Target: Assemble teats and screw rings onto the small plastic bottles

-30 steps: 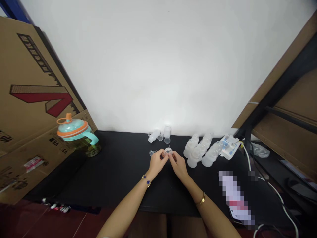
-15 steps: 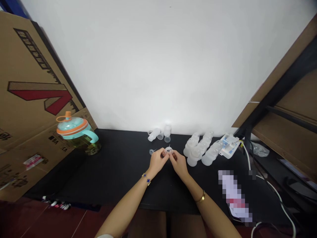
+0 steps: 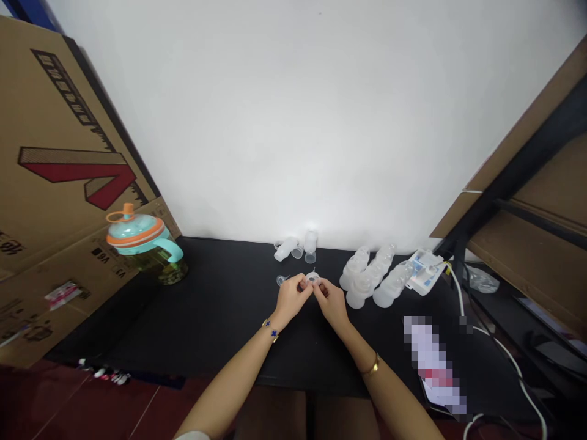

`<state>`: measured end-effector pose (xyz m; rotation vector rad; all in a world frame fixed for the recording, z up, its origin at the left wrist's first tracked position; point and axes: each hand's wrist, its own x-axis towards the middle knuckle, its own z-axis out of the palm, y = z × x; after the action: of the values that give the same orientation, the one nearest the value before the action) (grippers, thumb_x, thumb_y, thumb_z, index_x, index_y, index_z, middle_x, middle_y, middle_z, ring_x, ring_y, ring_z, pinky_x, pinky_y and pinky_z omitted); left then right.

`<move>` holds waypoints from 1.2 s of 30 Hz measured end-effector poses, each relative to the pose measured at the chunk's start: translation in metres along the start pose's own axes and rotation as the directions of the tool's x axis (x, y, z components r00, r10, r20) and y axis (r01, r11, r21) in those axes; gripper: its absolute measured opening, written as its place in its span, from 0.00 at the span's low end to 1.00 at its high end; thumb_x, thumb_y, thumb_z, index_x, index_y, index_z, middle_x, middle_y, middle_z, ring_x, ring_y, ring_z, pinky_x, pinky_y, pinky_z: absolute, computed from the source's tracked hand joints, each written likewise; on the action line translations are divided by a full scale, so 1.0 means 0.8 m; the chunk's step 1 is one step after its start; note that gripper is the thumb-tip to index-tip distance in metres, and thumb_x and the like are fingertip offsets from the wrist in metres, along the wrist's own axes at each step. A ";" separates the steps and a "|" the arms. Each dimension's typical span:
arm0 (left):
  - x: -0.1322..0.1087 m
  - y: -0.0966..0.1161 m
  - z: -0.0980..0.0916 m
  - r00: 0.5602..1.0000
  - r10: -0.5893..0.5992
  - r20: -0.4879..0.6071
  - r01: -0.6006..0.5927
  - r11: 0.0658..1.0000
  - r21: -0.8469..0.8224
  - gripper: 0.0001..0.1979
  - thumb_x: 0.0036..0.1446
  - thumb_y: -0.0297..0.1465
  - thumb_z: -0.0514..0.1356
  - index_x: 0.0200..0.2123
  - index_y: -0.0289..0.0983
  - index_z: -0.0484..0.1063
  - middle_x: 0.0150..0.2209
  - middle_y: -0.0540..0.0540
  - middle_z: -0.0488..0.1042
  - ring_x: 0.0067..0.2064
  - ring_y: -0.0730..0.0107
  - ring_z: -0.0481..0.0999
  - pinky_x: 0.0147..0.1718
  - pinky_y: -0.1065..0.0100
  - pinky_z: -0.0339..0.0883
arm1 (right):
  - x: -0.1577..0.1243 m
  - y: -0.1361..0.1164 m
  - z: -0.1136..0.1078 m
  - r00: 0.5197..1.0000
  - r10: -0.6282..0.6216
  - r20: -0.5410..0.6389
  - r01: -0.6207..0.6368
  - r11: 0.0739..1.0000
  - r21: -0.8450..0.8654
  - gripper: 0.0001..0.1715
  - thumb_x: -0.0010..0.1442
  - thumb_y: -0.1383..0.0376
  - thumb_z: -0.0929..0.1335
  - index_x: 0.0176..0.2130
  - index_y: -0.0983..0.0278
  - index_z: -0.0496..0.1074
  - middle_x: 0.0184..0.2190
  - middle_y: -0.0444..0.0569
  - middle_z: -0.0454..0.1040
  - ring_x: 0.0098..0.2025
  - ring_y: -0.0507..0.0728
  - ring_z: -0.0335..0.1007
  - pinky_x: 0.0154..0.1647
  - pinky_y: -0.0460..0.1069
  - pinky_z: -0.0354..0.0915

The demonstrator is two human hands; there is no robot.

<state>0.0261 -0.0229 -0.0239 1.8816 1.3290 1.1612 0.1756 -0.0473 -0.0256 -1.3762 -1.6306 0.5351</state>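
Between my two hands is a small whitish ring-shaped plastic part [image 3: 312, 277], with a thin stem sticking up from it. My left hand [image 3: 292, 298] pinches its left side. On its right side, the fingers of my right hand [image 3: 331, 300] are closed on the same part. Just left of my left fingertips lies a small clear plastic piece [image 3: 281, 280] with a thin tail. Farther back, near the wall, a white bottle-like part [image 3: 287, 249], a clear cup [image 3: 298, 251] and another white part [image 3: 310, 244] rest on the black table [image 3: 220, 318].
Several translucent nested plastic cups or funnels [image 3: 360, 293] lie to the right. Behind them are a white box [image 3: 425, 272] and a cable [image 3: 458, 293]. A pixelated phone-like object [image 3: 435, 366] lies front right. A large teal-lidded jug [image 3: 156, 250] stands left by a cardboard box [image 3: 68, 201].
My hands keep almost the same pose on the ring-shaped part. The camera view has tilted very slightly; nothing else has visibly moved.
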 end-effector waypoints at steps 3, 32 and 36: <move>0.000 0.001 -0.001 1.000 0.007 0.000 -0.007 1.000 -0.005 0.13 0.59 0.37 0.58 0.24 0.38 0.65 0.23 0.55 0.66 0.27 0.74 0.66 0.28 0.71 0.55 | 0.000 0.000 0.000 1.000 -0.003 -0.008 0.003 1.000 -0.003 0.21 0.67 0.52 0.63 0.32 0.62 0.74 0.20 0.41 0.65 0.22 0.52 0.58 0.26 0.47 0.52; -0.001 0.005 0.000 1.000 -0.002 -0.002 0.002 0.999 -0.042 0.15 0.59 0.38 0.59 0.23 0.38 0.64 0.23 0.55 0.66 0.26 0.74 0.65 0.27 0.72 0.55 | 0.000 0.000 0.000 0.998 -0.011 -0.059 0.009 1.000 -0.027 0.22 0.66 0.52 0.63 0.30 0.62 0.75 0.18 0.40 0.63 0.21 0.52 0.58 0.25 0.47 0.51; -0.001 0.005 0.000 1.000 -0.014 -0.002 0.014 0.999 -0.044 0.15 0.59 0.38 0.58 0.24 0.38 0.64 0.23 0.55 0.66 0.25 0.75 0.64 0.27 0.72 0.55 | 0.000 0.002 0.001 0.998 -0.023 -0.064 0.020 0.999 -0.040 0.22 0.66 0.51 0.63 0.29 0.62 0.75 0.17 0.40 0.63 0.21 0.52 0.58 0.24 0.47 0.51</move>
<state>0.0281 -0.0249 -0.0212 1.8375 1.3058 1.1768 0.1761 -0.0469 -0.0274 -1.3889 -1.6098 0.4445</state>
